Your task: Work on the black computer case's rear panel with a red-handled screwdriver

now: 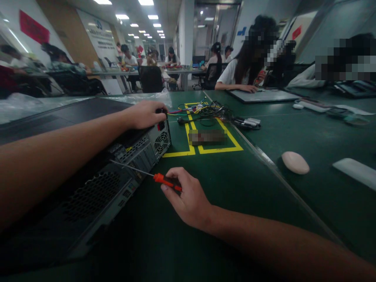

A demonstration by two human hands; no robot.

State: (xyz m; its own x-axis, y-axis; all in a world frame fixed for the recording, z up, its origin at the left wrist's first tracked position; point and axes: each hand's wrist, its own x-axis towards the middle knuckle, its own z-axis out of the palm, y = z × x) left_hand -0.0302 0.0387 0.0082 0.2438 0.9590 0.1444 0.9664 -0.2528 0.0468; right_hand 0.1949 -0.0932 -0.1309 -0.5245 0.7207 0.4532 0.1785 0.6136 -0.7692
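A black computer case [96,192] lies on the left of the green table, its rear panel with slots, ports and a fan grille facing right. My left hand [148,113] is closed over the far top corner of that panel, by the power supply [161,141], with fingers partly hidden behind the edge. In front of the panel, my right hand [190,196] grips a screwdriver [166,181] by its orange and black handle. The long thin shaft points left, with its tip in front of the case's rear; whether it touches a screw I cannot tell.
Tangled cables [216,111] lie beyond the case, near yellow tape marks [221,149] and a blurred-out object [208,137]. To the right are a pale computer mouse [295,162] and a white object [355,172]. Clear plastic sheeting [23,105] lies behind the case. People sit across the table.
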